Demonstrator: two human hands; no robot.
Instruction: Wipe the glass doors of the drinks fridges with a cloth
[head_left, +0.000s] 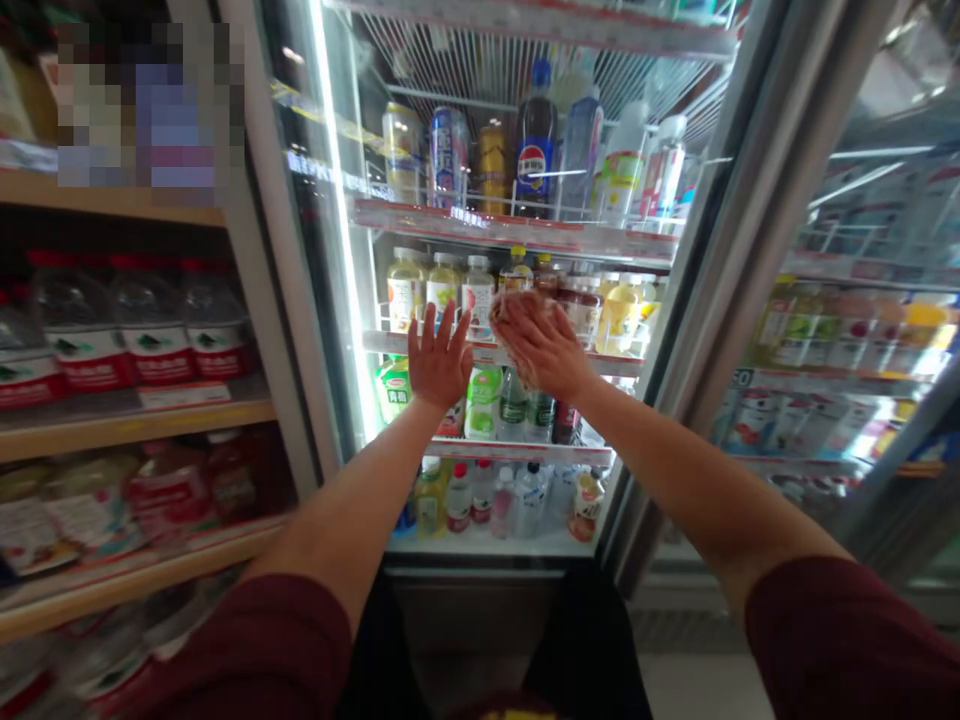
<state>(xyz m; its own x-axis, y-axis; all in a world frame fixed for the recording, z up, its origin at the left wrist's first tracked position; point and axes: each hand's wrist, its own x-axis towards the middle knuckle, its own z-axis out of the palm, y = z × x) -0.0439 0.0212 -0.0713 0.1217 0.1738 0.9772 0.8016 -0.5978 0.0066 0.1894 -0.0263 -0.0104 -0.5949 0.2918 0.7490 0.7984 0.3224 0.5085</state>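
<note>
My left hand (441, 355) is spread flat with fingers up against the glass door (352, 330) of a lit drinks fridge, and nothing is in it. To its right, my right hand (551, 345) presses a crumpled brownish cloth (517, 312) to the same glass, slightly blurred by motion. Its fingers lie over the cloth and hide part of it. Behind the glass, bottles of pale yellow drink (406, 285) and a green-labelled bottle (484, 400) stand near the hands. A dark cola bottle (535, 150) is on the shelf above.
On the left, open shelves (135, 420) hold red-capped water bottles (150, 320) and other drinks. A metal door frame (720, 290) separates this door from another fridge (840, 380) on the right. My knees (592, 640) are close to the fridge's lower edge.
</note>
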